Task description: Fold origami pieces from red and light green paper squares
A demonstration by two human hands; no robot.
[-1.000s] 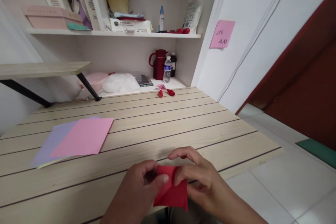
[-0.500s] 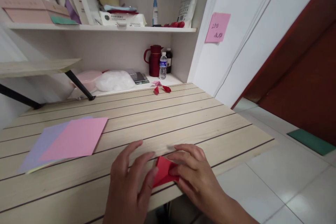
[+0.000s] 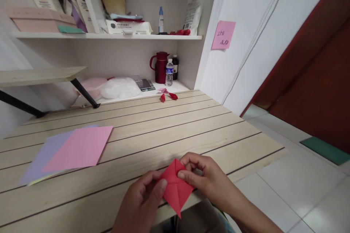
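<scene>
A folded red paper is held over the table's front edge, turned like a diamond with crease lines meeting near its middle. My left hand pinches its left corner, thumb on top and fingers behind. At the upper right side, my right hand grips the paper with the thumb pressed on its face and the fingers curled behind. The fingertips under the paper are hidden. The bottom point of the paper hangs toward my lap.
Pink paper sheets lie over lilac ones on the left of the slatted table. Small folded red pieces lie at the back. Beyond stand a dark red jug and a water bottle. A black-legged riser stands at left.
The red paper has come up off the table and now shows a creased diamond face. My left hand has closed on its left corner; the right hand still holds the right side.
</scene>
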